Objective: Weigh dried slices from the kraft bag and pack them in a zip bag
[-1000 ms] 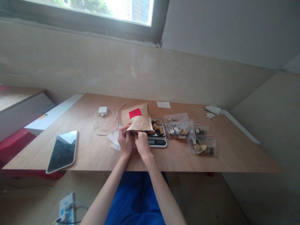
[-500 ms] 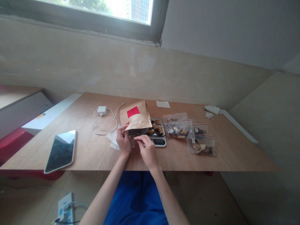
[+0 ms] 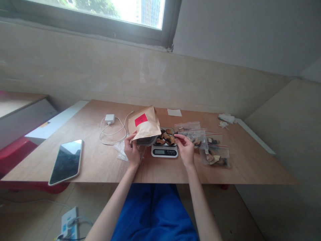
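Note:
My left hand (image 3: pixel 132 151) is closed on the lower edge of a brown kraft paper bag (image 3: pixel 151 124) with a red label, tilted with its dark open mouth toward me. Right of the bag, a white kitchen scale (image 3: pixel 153 152) with a lit display carries several dried brown slices (image 3: pixel 166 136) on its platform. At the platform's right edge my right hand (image 3: pixel 185 147) pinches a small dark dried slice (image 3: pixel 176 134) between thumb and fingertips. The bag hides the scale's back left corner.
Clear zip bags (image 3: pixel 215 157) of dried slices lie to the right. Crumpled clear plastic (image 3: pixel 119 150) is under the left hand's side. A white charger (image 3: pixel 109 118) with cable and a tablet (image 3: pixel 66 161) are at left; a white paper (image 3: pixel 174 112) lies at the back.
My right hand has moved from the bag's mouth rightward to the scale's right edge, uncovering the display. The left hand still holds the bag, which has shifted slightly.

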{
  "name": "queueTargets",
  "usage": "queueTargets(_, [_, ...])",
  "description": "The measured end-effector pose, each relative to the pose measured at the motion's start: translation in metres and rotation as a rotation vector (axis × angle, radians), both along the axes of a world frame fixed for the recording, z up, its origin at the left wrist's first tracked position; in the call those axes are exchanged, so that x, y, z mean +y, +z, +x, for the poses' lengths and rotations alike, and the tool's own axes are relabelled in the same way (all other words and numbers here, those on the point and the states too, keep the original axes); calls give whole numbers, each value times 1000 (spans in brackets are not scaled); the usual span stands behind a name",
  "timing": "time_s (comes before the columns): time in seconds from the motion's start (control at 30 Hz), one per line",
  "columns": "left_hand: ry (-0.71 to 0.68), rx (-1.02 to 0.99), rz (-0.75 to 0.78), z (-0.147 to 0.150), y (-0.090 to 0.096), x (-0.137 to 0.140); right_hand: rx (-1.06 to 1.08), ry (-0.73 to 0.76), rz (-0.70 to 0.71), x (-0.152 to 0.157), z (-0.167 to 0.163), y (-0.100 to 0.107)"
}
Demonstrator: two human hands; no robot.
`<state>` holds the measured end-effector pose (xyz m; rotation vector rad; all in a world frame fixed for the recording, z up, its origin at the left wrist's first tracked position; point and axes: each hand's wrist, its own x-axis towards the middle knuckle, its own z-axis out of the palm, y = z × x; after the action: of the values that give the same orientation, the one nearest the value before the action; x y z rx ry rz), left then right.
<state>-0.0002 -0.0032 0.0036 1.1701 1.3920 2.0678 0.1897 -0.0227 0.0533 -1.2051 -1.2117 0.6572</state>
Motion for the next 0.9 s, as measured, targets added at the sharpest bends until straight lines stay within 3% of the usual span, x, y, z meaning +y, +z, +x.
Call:
queueTargets(0.17, [-41,-36,-36,0,-2,2,-93,-35,0,51,22,-18])
queueTargets(0.3, [-38,-56,-38,0,-3,3,-159,-54,-26,71,26,-32])
queueTargets(0.7, [-32,-8,-44,0,-2,2,-110,-70,-68,72,24,-47])
queueTargets(0.9, [-38,-4,-40,0,-3,3,-153,-66,-67,67,27,-43])
